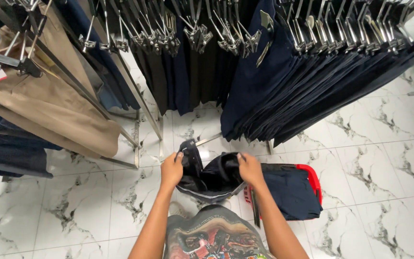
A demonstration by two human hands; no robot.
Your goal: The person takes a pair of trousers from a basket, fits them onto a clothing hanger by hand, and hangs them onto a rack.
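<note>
Left hand [171, 171] and right hand [250, 169] gripping dark trousers' [209, 177] waistband edges, red basket [314, 180] just beside, open floor [73, 211] left.

Matt dark cloth trousers [212, 177], glossy red plastic basket [314, 180], shiny metal hangers [197, 33], polished marble-look floor [384, 158].

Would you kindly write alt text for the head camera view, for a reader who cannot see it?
Seen from above, a person's left hand and right hand hold open the waistband of dark navy trousers over a white marble-patterned floor. More dark trousers lie in a red basket beside them, and racks of hanging trousers fill the top.
</note>
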